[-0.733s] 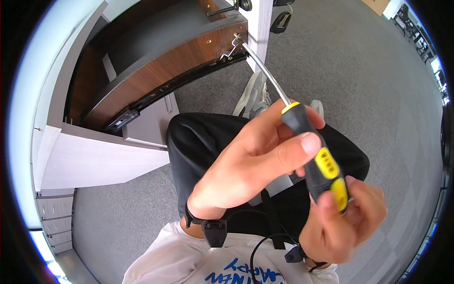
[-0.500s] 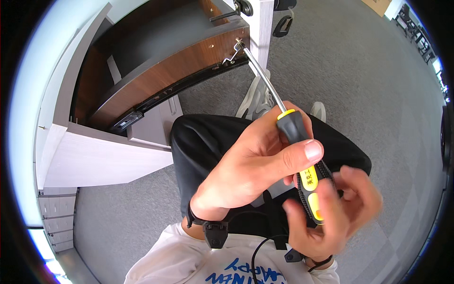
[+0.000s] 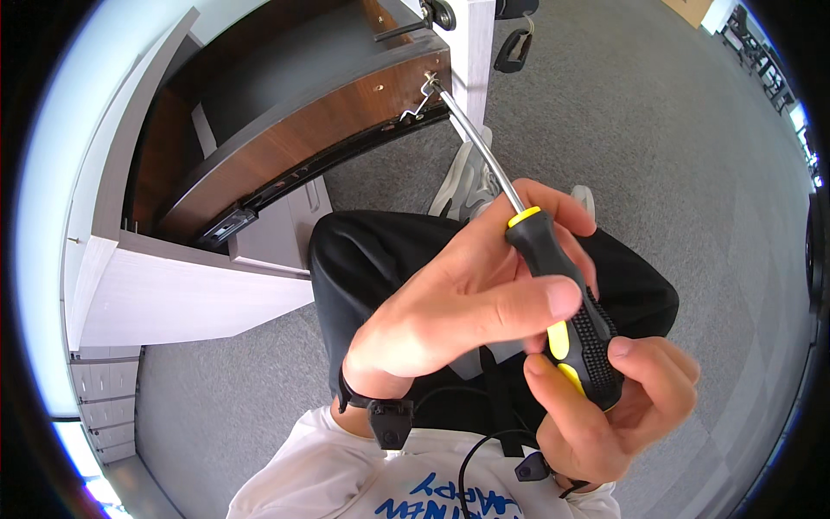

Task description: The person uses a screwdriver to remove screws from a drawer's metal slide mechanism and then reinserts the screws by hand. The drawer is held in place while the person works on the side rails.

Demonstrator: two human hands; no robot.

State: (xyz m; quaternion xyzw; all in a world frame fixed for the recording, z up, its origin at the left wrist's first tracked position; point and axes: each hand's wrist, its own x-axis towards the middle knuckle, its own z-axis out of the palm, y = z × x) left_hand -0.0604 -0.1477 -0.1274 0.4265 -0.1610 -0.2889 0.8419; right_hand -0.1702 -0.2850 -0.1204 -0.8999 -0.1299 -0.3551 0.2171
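nearest, the right hand (image 3: pixel 618 419) pinches the butt of a black-and-yellow screwdriver (image 3: pixel 534 240) between thumb and finger while the left hand (image 3: pixel 454 303) wraps its handle, seemingly so one can turn as the other steadies. its shaft slants over a grey shoe (image 3: pixel 471 186) to the front end of a wood-grain drawer side (image 3: pixel 328 112), where a bent metal wire (image 3: pixel 418 107) crowds the tip, leaving its seating unclear. beyond stands the pale drawer front (image 3: pixel 471 65) with its black lock (image 3: pixel 443 16).

The left hand (image 3: pixel 462 307) partly hides the screwdriver (image 3: pixel 537 240), whose tip (image 3: pixel 437 86) is too small to tell; the top edge crops the drawer (image 3: pixel 320 118)
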